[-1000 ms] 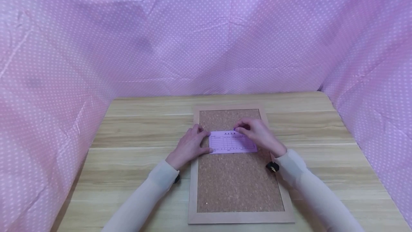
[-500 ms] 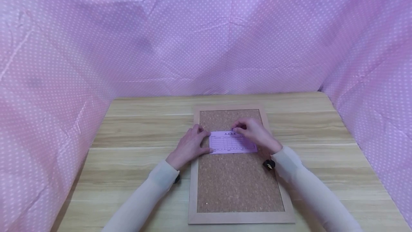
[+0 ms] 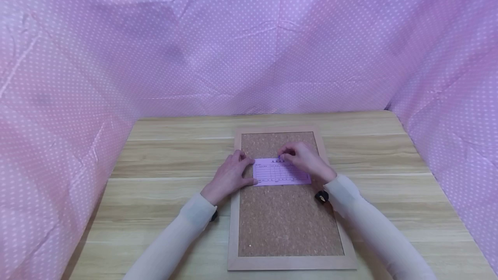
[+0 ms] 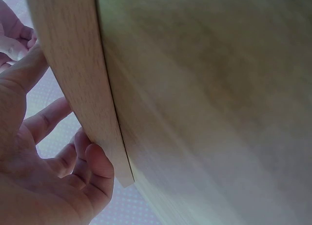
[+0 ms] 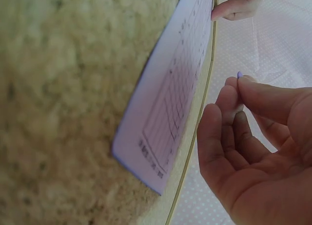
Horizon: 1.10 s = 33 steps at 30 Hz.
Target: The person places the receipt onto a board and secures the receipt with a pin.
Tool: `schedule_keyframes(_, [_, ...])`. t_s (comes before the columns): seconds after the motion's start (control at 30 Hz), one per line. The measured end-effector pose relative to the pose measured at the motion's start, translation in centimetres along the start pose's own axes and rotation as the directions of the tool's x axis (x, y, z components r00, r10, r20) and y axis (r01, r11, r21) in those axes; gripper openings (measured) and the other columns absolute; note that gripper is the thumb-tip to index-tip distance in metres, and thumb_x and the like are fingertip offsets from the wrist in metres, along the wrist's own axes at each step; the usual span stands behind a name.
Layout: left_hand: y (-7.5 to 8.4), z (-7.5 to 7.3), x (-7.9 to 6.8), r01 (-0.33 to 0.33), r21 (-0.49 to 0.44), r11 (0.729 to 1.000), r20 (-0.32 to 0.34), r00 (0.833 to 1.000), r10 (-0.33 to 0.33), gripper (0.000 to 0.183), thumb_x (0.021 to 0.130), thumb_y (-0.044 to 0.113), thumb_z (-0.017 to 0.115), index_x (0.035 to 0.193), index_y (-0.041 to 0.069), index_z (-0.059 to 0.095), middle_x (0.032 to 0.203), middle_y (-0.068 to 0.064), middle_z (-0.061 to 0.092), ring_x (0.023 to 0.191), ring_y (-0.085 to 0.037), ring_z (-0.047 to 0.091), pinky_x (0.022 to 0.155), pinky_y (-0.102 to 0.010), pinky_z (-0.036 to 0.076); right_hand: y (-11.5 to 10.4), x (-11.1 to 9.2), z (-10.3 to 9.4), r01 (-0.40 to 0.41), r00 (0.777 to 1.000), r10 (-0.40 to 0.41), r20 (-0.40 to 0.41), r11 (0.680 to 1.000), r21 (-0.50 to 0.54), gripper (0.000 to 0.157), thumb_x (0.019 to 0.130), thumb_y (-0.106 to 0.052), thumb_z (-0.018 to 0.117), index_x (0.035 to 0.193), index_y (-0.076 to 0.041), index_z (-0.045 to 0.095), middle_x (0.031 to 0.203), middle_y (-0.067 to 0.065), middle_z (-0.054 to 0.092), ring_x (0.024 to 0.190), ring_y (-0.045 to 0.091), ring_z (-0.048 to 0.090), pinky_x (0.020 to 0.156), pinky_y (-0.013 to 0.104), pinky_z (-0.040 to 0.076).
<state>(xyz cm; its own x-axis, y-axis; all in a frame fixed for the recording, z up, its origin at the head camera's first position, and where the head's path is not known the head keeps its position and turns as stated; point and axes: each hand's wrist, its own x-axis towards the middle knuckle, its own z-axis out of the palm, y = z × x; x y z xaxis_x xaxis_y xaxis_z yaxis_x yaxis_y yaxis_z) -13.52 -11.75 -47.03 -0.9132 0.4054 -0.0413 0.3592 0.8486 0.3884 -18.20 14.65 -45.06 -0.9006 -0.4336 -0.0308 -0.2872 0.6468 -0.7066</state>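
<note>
A framed cork board (image 3: 288, 224) lies flat on the table, with a printed pink paper slip (image 3: 268, 175) across its upper half. My left hand (image 3: 228, 174) rests at the slip's left edge, thumb and forefinger spread to touch its two left corners. In the left wrist view its other fingers curl loosely beside the wooden frame (image 4: 80, 64). My right hand (image 3: 309, 162) is over the slip's top edge, pinching a small purple pushpin (image 5: 239, 75) between thumb and forefinger. Those fingertips hide most of the pin; whether its point touches the slip I cannot tell.
The wood-grain table (image 3: 167, 150) spreads around the board on all sides. A pink dotted cloth (image 3: 249, 55) hangs behind the table and along both its sides. A black wrist-worn device (image 3: 321, 196) sits under the right cuff.
My right hand has shifted slightly left along the slip's top edge, still pinching the pushpin. The left hand, the slip and the board have stayed in place.
</note>
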Motion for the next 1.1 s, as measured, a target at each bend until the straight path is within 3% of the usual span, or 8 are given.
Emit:
schedule_keyframes(0.4, [0.0, 0.0, 0.1, 0.006, 0.002, 1.0, 0.008, 1.0, -0.006, 0.064, 0.085, 0.042, 0.086, 0.137, 0.011, 0.066, 0.13, -0.012, 0.051, 0.106, -0.027, 0.051, 0.081, -0.04, 0.048, 0.6, 0.6, 0.4, -0.014, 1.0, 0.016, 0.018, 0.997, -0.072, 0.011, 0.096, -0.009, 0.071, 0.103, -0.011, 0.079, 0.105, 0.005, 0.077, 0.102, 0.025, 0.07, 0.095, 0.048, 0.05])
schedule_keyframes(1.1, [0.0, 0.0, -0.1, 0.0, -0.011, 1.0, 0.008, 1.0, 0.0, 0.064, 0.086, 0.042, 0.085, 0.137, 0.008, 0.066, 0.133, -0.013, 0.05, 0.109, -0.028, 0.052, 0.084, -0.042, 0.048, 0.5, 1.3, 0.4, -0.068, 0.994, 0.075, 0.077, 0.993, -0.097, 0.011, 0.097, -0.01, 0.069, 0.098, -0.014, 0.079, 0.093, -0.003, 0.076, 0.087, 0.016, 0.067, 0.086, 0.042, 0.049])
